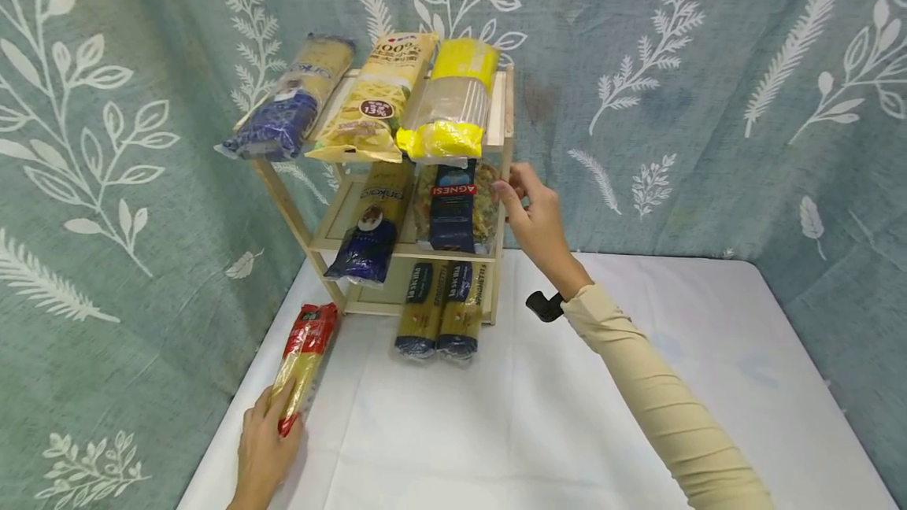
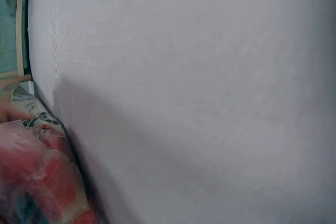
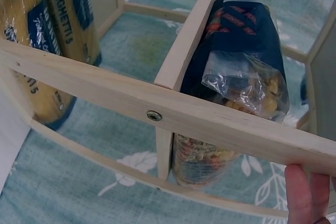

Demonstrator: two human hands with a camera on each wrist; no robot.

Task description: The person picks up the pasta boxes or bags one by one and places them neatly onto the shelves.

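At the lower left, my left hand [image 1: 268, 443] grips the near end of a red and yellow pasta packet [image 1: 305, 360], which is at the white table's left side. The left wrist view catches only part of this packet's red wrapper [image 2: 47, 177]. My right hand [image 1: 538, 215] holds the right side post of a wooden rack [image 1: 499, 282], beside a blue-labelled Agnesi pasta bag [image 1: 453, 207] on the middle shelf. In the right wrist view, the fingers [image 3: 298, 192] are against the rack's wooden bar [image 3: 210, 129]; their far parts are out of sight.
Three pasta packets lie on the top shelf: blue [image 1: 283, 109], cream-yellow [image 1: 379, 93] and bright yellow [image 1: 457, 97]. Another blue packet [image 1: 372, 219] overhangs the middle shelf. Two spaghetti packs [image 1: 418, 309] stick out at the bottom. Patterned cloth [image 1: 638, 101] hangs behind the table.
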